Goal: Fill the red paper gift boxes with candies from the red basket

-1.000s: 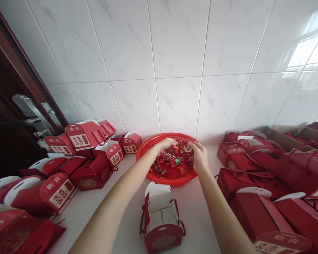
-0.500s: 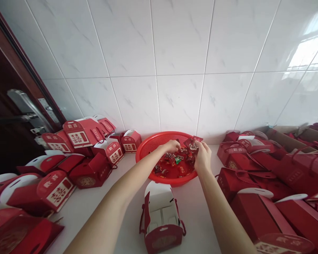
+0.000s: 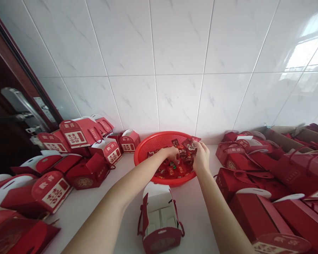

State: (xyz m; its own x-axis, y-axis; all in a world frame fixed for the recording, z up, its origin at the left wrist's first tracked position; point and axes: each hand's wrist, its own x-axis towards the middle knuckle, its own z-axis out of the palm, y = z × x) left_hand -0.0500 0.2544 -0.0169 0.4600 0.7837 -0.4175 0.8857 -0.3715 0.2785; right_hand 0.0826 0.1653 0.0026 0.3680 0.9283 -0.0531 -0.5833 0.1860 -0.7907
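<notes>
A red oval plastic basket (image 3: pixel 159 137) holds many wrapped candies (image 3: pixel 180 171), mostly red, stands against the wall. My left hand (image 3: pixel 171 153) reaches into it, fingers pinched down on a wrapped candy beside a green one (image 3: pixel 174 167). Over the basket's right side, my right hand (image 3: pixel 201 156) is closed on several red candy packets (image 3: pixel 192 145), which stick out past its fingertips. Between my forearms, in front of the basket, sits an open red gift box (image 3: pixel 161 240) with a white inside. Two pale blocks (image 3: pixel 160 217) lie side by side in it.
Red gift boxes with double-happiness labels (image 3: pixel 75 137) are stacked on the left. More red boxes (image 3: pixel 257 211) crowd the right, with an open cardboard carton (image 3: pixel 281 135) behind. A white tiled wall (image 3: pixel 177 102) rises behind the basket; a dark door with a metal handle (image 3: pixel 26 109) is at far left.
My left hand has moved down and slightly nearer within the basket, now covering part of the green candy. My right hand stays at the right rim with its packets.
</notes>
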